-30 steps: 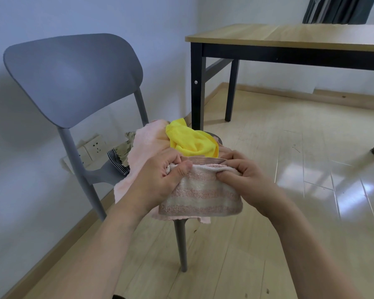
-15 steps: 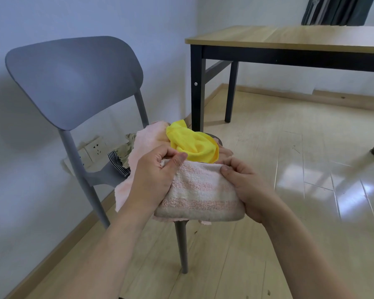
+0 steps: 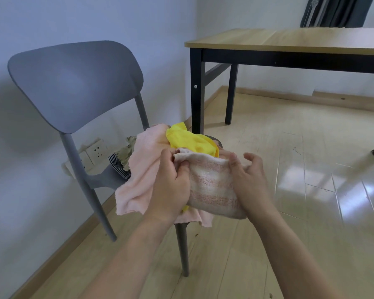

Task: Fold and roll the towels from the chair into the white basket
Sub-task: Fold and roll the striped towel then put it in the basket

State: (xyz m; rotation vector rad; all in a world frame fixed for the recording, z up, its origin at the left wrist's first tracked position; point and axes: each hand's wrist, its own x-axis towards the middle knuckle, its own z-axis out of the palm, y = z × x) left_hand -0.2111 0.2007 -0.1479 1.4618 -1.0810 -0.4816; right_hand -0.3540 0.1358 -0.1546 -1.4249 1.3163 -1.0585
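A folded pink-and-cream striped towel (image 3: pixel 212 186) is held in front of the grey chair (image 3: pixel 78 87). My left hand (image 3: pixel 171 182) pinches its upper left edge between thumb and fingers. My right hand (image 3: pixel 248 180) holds its right side, thumb on the front, fingers spread behind. On the chair seat lie a plain pink towel (image 3: pixel 138 169), a yellow cloth (image 3: pixel 190 141), and a striped and a patterned cloth (image 3: pixel 121 162) further back. The white basket is not in view.
A wooden table (image 3: pixel 289 42) with black legs stands at the right back. A wall socket (image 3: pixel 95 149) sits low on the wall behind the chair. Light wood floor (image 3: pixel 311 190) spreads to the right. Dark curtains (image 3: pixel 333 11) hang at the top right.
The striped towel's top edge has been turned over toward me. My right hand has shifted along the towel's right side and its fingers have spread; both hands sit slightly lower.
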